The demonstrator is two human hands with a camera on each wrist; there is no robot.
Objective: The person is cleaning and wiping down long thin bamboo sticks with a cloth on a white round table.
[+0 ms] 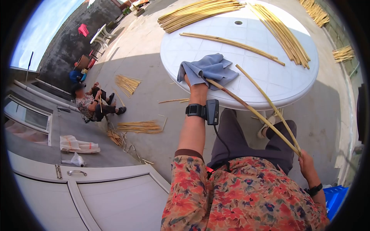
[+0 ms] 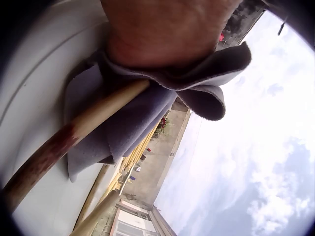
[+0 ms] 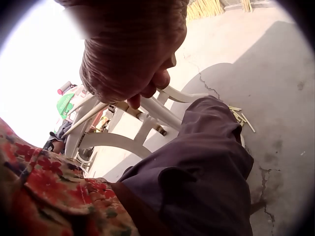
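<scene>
A blue-grey cloth (image 1: 212, 69) is bunched in my left hand (image 1: 197, 86) at the near left edge of the white table. The cloth wraps one end of a stick (image 1: 250, 107) with a reddish-brown stretch; in the left wrist view this stick (image 2: 93, 115) runs out from the folded cloth (image 2: 133, 123) below my hand (image 2: 167, 29). My right hand (image 1: 307, 163), by my right thigh, grips the near ends of that stick and a second stick (image 1: 269, 100), whose far end lies over the table. In the right wrist view my right hand (image 3: 133, 54) has curled fingers.
On the round white table (image 1: 181, 86) lie a left bundle (image 1: 196, 15), a right bundle (image 1: 283, 36) and a few loose sticks (image 1: 235, 45). A seated person (image 1: 90, 104) holds a stick at left, beside piles (image 1: 138, 127) on the ground. A white door (image 1: 115, 200) is lower left.
</scene>
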